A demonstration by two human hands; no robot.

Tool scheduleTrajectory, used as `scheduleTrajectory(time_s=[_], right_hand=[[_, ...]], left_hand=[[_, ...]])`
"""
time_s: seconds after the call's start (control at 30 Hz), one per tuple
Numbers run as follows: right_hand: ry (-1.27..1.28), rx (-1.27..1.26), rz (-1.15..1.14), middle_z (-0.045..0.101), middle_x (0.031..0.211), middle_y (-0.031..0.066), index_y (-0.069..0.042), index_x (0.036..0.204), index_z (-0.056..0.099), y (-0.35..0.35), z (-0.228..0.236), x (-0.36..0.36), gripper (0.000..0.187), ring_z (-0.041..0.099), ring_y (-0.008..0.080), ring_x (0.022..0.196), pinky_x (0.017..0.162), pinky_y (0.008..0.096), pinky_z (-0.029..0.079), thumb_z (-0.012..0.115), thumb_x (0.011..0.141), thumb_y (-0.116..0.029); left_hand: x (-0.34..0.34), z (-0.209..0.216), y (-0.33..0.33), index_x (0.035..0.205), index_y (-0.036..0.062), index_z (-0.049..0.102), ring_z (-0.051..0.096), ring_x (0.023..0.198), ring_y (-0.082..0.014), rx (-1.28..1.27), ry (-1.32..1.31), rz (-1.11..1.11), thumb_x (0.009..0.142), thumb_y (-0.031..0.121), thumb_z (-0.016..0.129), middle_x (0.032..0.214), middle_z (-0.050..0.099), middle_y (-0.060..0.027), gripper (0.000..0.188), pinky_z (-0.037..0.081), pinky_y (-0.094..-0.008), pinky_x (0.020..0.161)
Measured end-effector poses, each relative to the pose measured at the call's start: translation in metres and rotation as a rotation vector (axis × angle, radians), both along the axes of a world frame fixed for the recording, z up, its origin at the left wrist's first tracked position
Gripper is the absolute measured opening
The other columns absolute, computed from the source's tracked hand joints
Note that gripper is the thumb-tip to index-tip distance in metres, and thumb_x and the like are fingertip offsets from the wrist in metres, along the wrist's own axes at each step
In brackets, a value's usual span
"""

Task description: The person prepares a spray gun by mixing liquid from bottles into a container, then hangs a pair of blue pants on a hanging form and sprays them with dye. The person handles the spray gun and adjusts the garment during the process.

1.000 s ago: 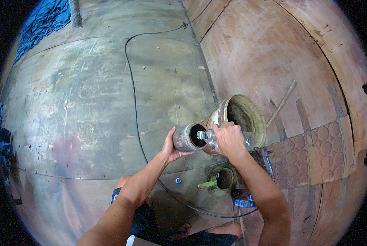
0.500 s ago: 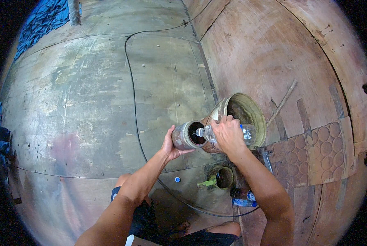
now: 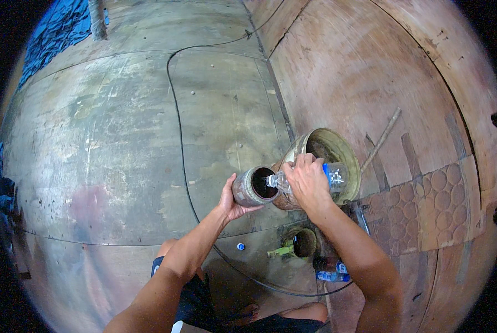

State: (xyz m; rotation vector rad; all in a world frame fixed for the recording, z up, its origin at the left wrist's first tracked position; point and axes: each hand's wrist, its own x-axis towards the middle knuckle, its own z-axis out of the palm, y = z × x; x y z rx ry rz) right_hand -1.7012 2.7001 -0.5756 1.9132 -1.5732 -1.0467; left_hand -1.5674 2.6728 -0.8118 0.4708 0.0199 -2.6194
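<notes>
My left hand [image 3: 233, 201] is wrapped round a grey cylindrical can [image 3: 245, 191], tilted so its dark round mouth faces right. In my right hand [image 3: 307, 178] is a clear plastic bottle [image 3: 336, 175] with a blue band, lying nearly level. The bottle's neck points left and reaches the can's mouth; whether liquid flows I cannot tell. Behind them stands a large worn bucket [image 3: 348, 152], open at the top. A small blue cap [image 3: 241, 246] lies on the floor below my left hand.
Near my knees stands a small pot [image 3: 309, 237] beside a green-handled tool [image 3: 280, 252]. Bottles with blue labels [image 3: 333, 276] lie by my right forearm. A black cable [image 3: 183, 150] curves across the boards, and a stick [image 3: 383, 137] rests right of the bucket.
The can's mouth has shifted slightly down as seen in the view, and the bottle remains at it. Both hands keep their holds.
</notes>
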Motion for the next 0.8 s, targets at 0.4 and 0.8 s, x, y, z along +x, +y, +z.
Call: scheduleTrajectory(time_s=[0.4, 0.8], right_hand=[[0.075, -0.105, 0.212, 0.061, 0.11, 0.0107, -0.011, 0.124, 0.062, 0.003, 0.006, 0.01, 0.032, 0.054, 0.0284, 0.112, 0.097, 0.0446, 0.039, 0.055, 0.096, -0.025], [-0.962, -0.358, -0.249, 0.071, 0.106, 0.0174, -0.009, 0.12, 0.061, 0.042, -0.03, -0.033, 0.074, 0.067, 0.0338, 0.102, 0.087, 0.0439, 0.05, 0.093, 0.062, -0.042]], left_hand=[[0.002, -0.002, 0.002, 0.151, 0.0188, 0.044, 0.048, 0.138, -0.0414, 0.024, 0.052, -0.001, 0.096, 0.07, 0.041, 0.154, 0.045, -0.0166, 0.075, 0.043, -0.0682, 0.106], [0.006, -0.002, -0.003, 0.151, 0.0172, 0.044, 0.05, 0.136, -0.0404, -0.006, 0.039, 0.062, 0.099, 0.067, 0.034, 0.152, 0.046, -0.0168, 0.073, 0.051, -0.0642, 0.1]])
